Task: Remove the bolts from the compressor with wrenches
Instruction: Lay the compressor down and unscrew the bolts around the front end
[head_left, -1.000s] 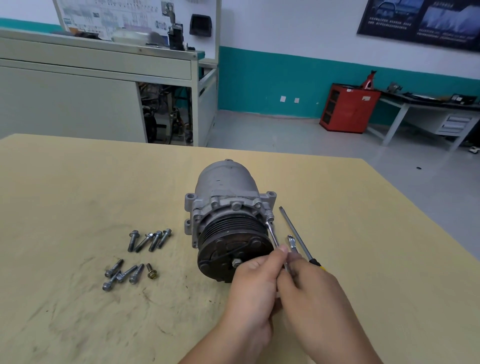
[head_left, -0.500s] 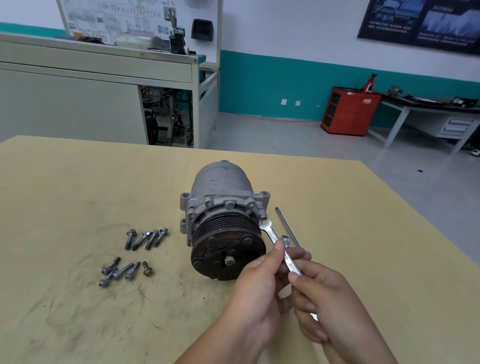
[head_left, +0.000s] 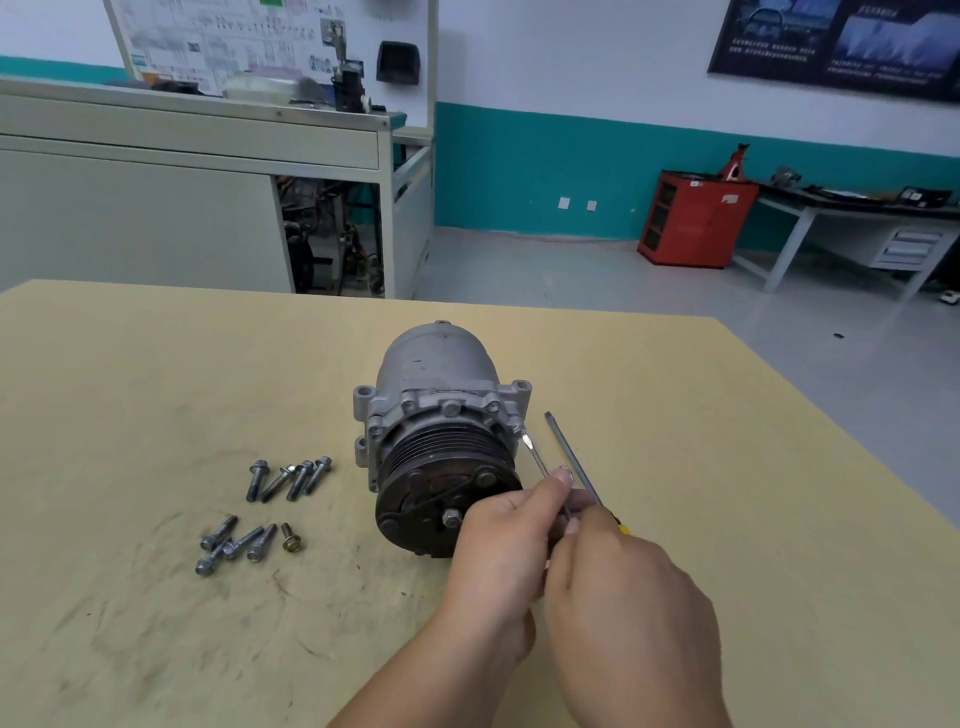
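A grey compressor (head_left: 441, 395) with a dark pulley facing me lies on the yellowish table (head_left: 156, 389). A thin silver wrench (head_left: 532, 452) reaches from my hands up to a bolt on the flange's right side. My left hand (head_left: 504, 551) and my right hand (head_left: 623, 597) meet at the wrench's near end and both pinch it. The wrench's head sits at the flange bolt, edge-on and hard to make out. Several removed bolts (head_left: 288, 480) lie left of the compressor, with more bolts (head_left: 234, 543) and a brass-coloured one (head_left: 292, 538) nearer me.
A screwdriver (head_left: 571, 457) with a long shaft lies on the table just right of the wrench, its handle hidden under my right hand. Beyond the table's far edge stand a grey workbench (head_left: 197, 156), a red cabinet (head_left: 696, 221) and a desk (head_left: 841, 223).
The wrench, held flat and clear of the flange half a second ago, now sits edge-on with its head back at the right flange bolt. Both hands shifted with it.
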